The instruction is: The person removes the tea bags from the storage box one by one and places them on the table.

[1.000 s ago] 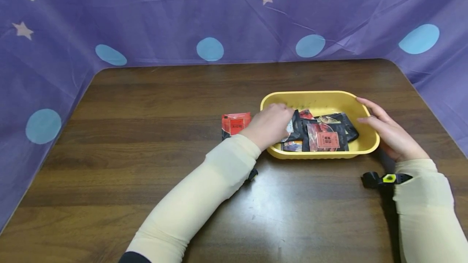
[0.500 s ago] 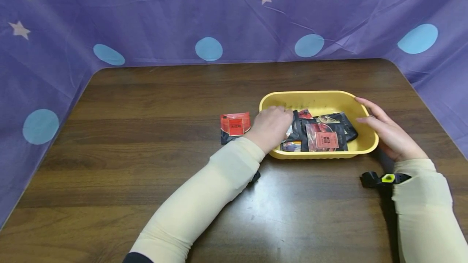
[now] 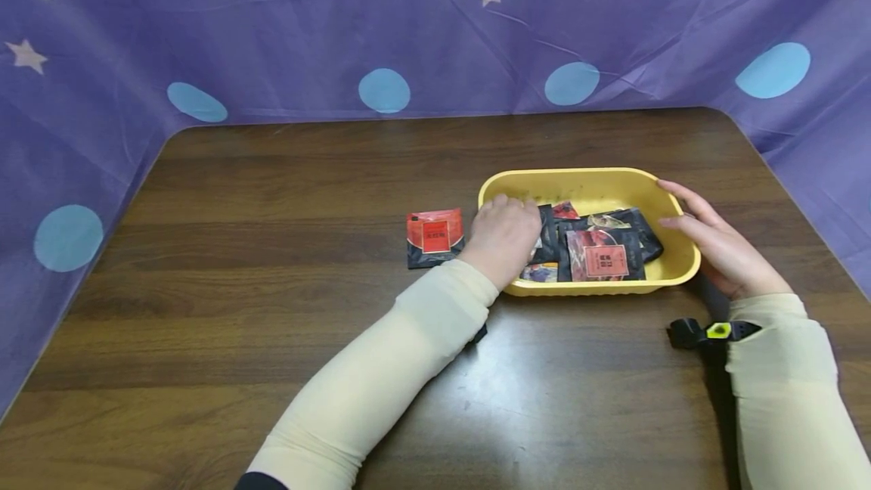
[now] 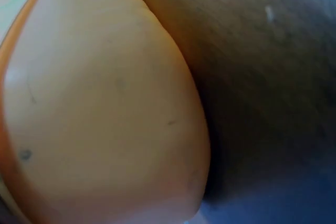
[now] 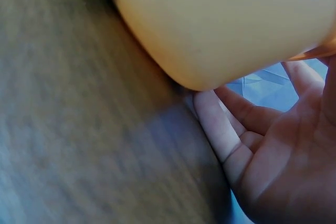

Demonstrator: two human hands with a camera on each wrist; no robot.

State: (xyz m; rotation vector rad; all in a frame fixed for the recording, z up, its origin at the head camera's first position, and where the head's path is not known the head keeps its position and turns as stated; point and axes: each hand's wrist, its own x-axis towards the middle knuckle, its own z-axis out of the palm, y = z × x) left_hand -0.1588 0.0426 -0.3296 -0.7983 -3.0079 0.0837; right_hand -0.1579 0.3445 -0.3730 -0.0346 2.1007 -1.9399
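In the head view, a yellow plastic tub [image 3: 578, 289] holds several flat sachets, mostly black. One black sachet with a pink-red label [image 3: 605, 255] lies on top near the front wall. My left hand [image 3: 503, 237] reaches over the tub's left end, bent down beside a dark sachet [image 3: 546, 237]; its fingertips are hidden. At the right end, my right hand [image 3: 724, 248] holds the tub, thumb over the rim. The right wrist view shows fingers [image 5: 215, 121] of that hand against the tub's outer underside. Only the tub's outside wall [image 4: 110, 103] and tabletop fill the left wrist view.
Left of the tub, a red and black sachet [image 3: 435, 237] lies flat on the brown wooden table [image 3: 272, 308]. A purple curtain [image 3: 306, 29] with stars and blue dots hangs behind the table. A black wrist strap [image 3: 714, 333] sits at the right cuff.
My left hand and forearm have shifted slightly, so more of the red and black sachet on the table shows. The right hand keeps its hold on the tub. The view has drifted a little.
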